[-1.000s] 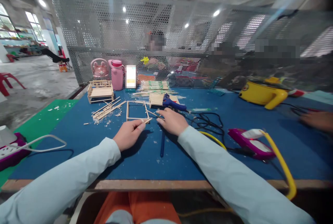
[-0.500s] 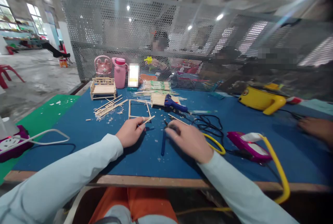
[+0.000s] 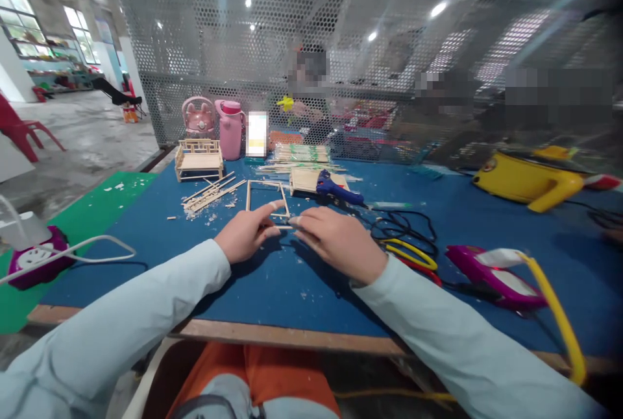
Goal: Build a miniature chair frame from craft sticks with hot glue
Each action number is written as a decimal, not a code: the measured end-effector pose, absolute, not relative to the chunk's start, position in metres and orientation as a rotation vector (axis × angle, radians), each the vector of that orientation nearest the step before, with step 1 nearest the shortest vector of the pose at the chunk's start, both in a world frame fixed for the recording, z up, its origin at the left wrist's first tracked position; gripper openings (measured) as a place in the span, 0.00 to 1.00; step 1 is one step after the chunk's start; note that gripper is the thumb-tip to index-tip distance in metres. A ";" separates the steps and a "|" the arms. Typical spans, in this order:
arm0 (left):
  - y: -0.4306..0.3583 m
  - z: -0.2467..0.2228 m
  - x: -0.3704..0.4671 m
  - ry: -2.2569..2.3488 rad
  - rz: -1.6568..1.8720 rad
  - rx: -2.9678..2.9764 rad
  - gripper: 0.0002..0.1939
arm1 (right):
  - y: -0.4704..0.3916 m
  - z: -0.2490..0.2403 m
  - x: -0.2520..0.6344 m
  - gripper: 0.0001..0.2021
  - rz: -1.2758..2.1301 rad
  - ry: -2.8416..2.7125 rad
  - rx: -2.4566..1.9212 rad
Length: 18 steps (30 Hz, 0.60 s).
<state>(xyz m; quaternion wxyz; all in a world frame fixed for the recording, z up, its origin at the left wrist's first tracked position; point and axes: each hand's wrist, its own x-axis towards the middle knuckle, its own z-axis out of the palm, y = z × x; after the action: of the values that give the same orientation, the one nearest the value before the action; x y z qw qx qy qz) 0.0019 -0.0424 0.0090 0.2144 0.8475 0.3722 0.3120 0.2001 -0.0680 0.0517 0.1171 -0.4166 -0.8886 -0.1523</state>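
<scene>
My left hand (image 3: 246, 232) pinches a short thin wooden stick (image 3: 285, 227) between thumb and fingers, its index finger stretched over the near side of a wooden stick frame (image 3: 249, 195). The fingers of my right hand (image 3: 343, 240) close on the stick's other end; the exact grip is partly hidden. The rectangular frame lies flat on the blue mat, just beyond both hands. Past my right hand, a blue glue gun (image 3: 338, 189) rests against a flat stick panel (image 3: 304, 180). A tool with yellow and red handles (image 3: 413, 255) lies beside my right wrist.
Loose sticks (image 3: 214, 195) and scraps lie left of the frame. Behind stand a small stick-built bench (image 3: 199, 161), a pink bottle (image 3: 230, 133) and a phone (image 3: 257, 133). Purple power strips (image 3: 494, 283) with cables and a yellow pot (image 3: 523, 179) are nearby. A perforated screen borders the back.
My right hand has moved left to meet my left hand at the stick. The blue rod-like thing beneath it no longer shows. The camera view has shifted slightly.
</scene>
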 end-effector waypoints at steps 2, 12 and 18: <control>-0.039 0.014 -0.003 1.046 0.894 2.347 0.26 | -0.054 0.051 0.186 0.13 -0.470 -2.688 -1.132; 0.003 0.039 -0.060 1.625 1.049 2.048 0.19 | -0.034 0.023 0.167 0.12 -0.574 -2.584 -1.329; 0.007 0.022 -0.057 1.419 0.644 2.517 0.24 | -0.034 0.011 0.161 0.15 -0.609 -2.552 -1.468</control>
<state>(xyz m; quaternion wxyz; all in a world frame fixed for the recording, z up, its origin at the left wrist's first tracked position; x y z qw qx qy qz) -0.0572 0.0073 0.0222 0.0904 0.8467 0.4774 0.2167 0.1612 -0.0340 0.0114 0.0677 -0.4871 -0.8469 -0.2023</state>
